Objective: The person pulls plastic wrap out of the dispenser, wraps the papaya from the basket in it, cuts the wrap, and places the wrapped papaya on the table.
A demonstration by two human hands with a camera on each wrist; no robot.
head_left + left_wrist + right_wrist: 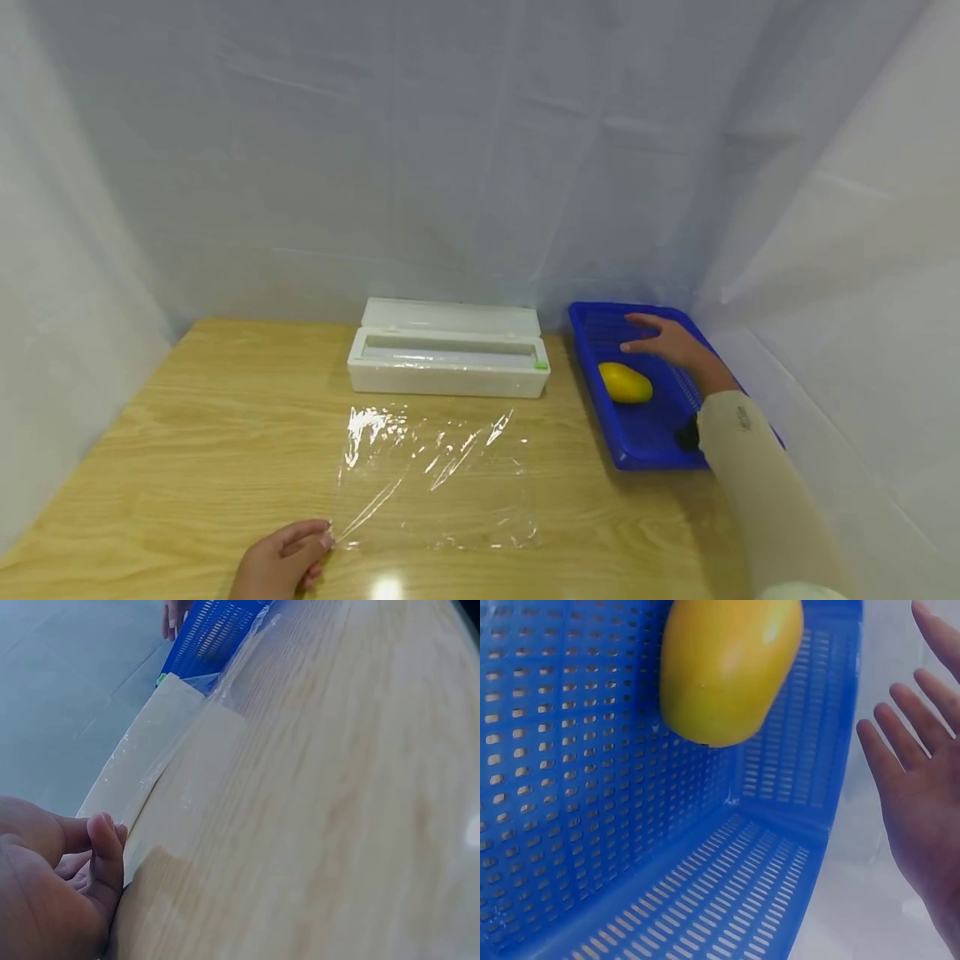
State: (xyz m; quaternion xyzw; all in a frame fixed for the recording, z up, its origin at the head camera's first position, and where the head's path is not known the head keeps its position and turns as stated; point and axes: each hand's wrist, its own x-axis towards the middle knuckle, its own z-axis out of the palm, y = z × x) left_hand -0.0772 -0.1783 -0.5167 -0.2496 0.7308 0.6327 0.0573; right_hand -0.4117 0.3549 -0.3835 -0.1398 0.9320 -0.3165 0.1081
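A sheet of clear plastic wrap (442, 475) lies spread over the wooden table. At its near left corner, my left hand (283, 560) pinches the film between thumb and fingertips; the left wrist view shows the thumb bent against the fingers. My right hand (675, 346) hovers over the blue basket (618, 446), fingers spread and apart from the fruit. Inside the basket rests a yellow mango (626, 383), seen close up in the right wrist view. A dark object (687, 433) there is partly covered by the right sleeve.
Behind the film stands a white wrap dispenser box (450, 381) with its lid raised, a roll inside and a green piece at its right end. White sheeting (465, 167) hangs behind and on both sides of the table (187, 433).
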